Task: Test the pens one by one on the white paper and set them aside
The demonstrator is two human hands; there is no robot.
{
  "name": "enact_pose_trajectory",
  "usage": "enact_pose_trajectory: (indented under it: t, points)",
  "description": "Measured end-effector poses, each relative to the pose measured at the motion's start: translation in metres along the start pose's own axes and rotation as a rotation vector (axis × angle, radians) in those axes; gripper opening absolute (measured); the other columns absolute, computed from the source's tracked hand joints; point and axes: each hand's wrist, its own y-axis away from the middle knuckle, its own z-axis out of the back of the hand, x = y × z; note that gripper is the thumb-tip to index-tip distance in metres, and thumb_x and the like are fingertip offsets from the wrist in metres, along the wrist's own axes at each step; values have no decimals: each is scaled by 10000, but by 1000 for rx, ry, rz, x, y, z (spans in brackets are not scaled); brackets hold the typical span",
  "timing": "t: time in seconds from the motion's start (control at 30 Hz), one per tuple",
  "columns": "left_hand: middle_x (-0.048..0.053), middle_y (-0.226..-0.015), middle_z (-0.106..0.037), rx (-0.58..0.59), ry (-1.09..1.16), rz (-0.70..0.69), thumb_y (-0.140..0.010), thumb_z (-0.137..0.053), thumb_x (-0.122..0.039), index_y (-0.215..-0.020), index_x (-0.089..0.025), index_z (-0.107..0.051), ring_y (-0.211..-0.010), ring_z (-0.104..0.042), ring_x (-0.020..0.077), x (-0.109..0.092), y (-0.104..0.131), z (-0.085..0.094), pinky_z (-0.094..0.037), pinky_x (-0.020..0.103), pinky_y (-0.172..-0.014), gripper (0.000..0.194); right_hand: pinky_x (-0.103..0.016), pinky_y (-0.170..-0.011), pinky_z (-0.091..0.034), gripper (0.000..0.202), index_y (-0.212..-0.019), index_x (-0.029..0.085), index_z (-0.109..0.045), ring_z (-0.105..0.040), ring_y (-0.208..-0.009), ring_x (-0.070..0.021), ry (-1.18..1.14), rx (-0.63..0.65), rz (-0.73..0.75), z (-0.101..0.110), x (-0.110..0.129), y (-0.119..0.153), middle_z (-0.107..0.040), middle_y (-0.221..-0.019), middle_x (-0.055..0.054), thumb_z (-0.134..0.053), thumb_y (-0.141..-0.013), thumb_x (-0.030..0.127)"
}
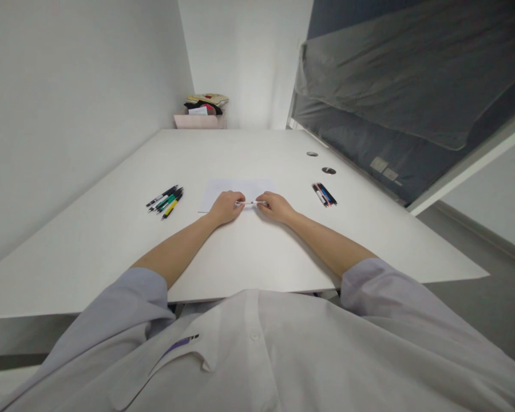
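Observation:
A slim white pen (251, 202) lies level between my two hands, above the near part of a white sheet of paper (240, 186). Its left end is pinched in the fingers of my left hand (226, 207). My right hand (277, 206) grips the other end, fingers closed. To the left on the table lies a group of several pens (166, 200) with white, green, yellow and black barrels. Another group of several pens (325, 194), with white, pink, blue and black parts, lies to the right.
The white table (249, 257) runs back to a pink box (196, 121) heaped with cloth-like items. Two round cable covers (328, 170) sit near its right edge. A dark partition (369, 126) with draped plastic sheeting borders the right side; a white wall (68, 86) borders the left.

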Motion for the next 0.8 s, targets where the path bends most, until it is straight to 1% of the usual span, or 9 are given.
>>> enact_pose_trajectory:
  t: [0.1, 0.23, 0.33, 0.4, 0.47, 0.57, 0.7, 0.8]
  points:
    - [78, -969, -721, -4, -8, -1, -865, -545, -252, -1011, -192, -670, -922, -634, 250, -1, 0, 0, -479, 418, -905, 201, -291, -815, -439, 295, -1116, 164, -709, -638, -903, -195, 19, 26, -6, 2, 3, 1, -709, -1044, -104, -484, -956, 267]
    - [91, -960, -723, 10, -21, 16, -859, -563, -240, -1012, -182, -675, -924, -641, 256, -3, 0, 1, -480, 414, -905, 198, -286, -808, -444, 310, -1192, 167, -657, -649, -929, -203, 18, 37, -56, 2, 5, 0, -729, -1070, -96, -560, -910, 247]
    - [98, -1000, -736, 3, -13, 26, -861, -584, -270, -1081, -169, -682, -952, -652, 258, -5, 0, 1, -482, 408, -917, 262, -283, -788, -445, 283, -1165, 176, -654, -654, -923, -203, 23, 42, -82, 3, 5, 0, -734, -1068, -94, -567, -903, 240]
    - [103, -1013, -745, 10, -13, 25, -887, -565, -309, -1102, -158, -693, -955, -659, 257, -6, -1, 2, -483, 404, -914, 292, -285, -798, -444, 269, -1148, 174, -657, -653, -943, -206, 26, 38, -68, 2, 5, -1, -731, -1089, -99, -567, -902, 236]
    - [107, -988, -754, 38, -27, 16, -930, -499, -322, -1058, -153, -720, -934, -666, 252, -7, -1, 3, -484, 398, -899, 306, -289, -811, -445, 266, -1144, 168, -658, -652, -951, -208, 27, 31, -54, 2, 4, -1, -729, -1093, -103, -566, -902, 233]
    - [104, -954, -761, 69, -54, 0, -960, -428, -294, -981, -163, -745, -910, -670, 241, -7, -2, 3, -481, 388, -883, 344, -293, -814, -447, 260, -1134, 171, -667, -650, -935, -206, 28, 22, -36, 1, 2, 0, -730, -1077, -99, -562, -905, 236]
    - [100, -970, -755, 56, -49, -13, -938, -474, -302, -986, -173, -735, -919, -668, 241, -7, -1, 3, -481, 389, -892, 296, -297, -846, -447, 255, -1116, 172, -688, -645, -951, -205, 25, 7, 11, -1, 0, 0, -723, -1085, -99, -549, -914, 239]
    - [103, -962, -742, 37, -23, -17, -913, -514, -313, -998, -169, -716, -921, -665, 250, -7, 0, 3, -481, 404, -898, 262, -299, -852, -445, 262, -1092, 162, -706, -646, -959, -206, 25, 19, 20, 0, 1, -1, -724, -1066, -108, -510, -939, 245]
